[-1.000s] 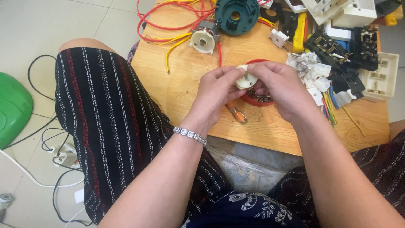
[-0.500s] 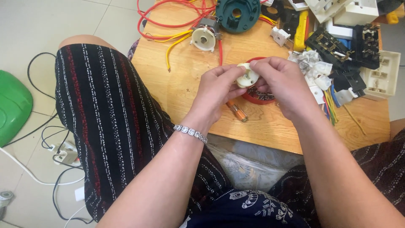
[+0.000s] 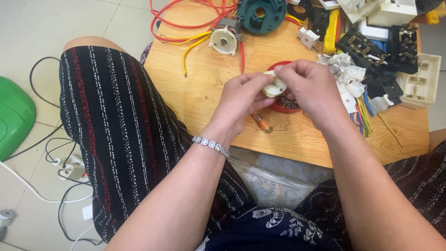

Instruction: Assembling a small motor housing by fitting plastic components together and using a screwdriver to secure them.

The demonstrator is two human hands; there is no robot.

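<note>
Small cream round plastic part, pinched between the fingertips of left hand and right hand, held just above a red dish (contents unclear) on the wooden table; orange-handled screwdriver below.

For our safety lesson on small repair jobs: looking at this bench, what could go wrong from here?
1. The small white round part is pinched only by fingertips of the left hand and right hand; it might slip and drop.
2. The red dish of small bits sits right under the hands and could be knocked.
3. Loose red wires nearby could snag.
</note>
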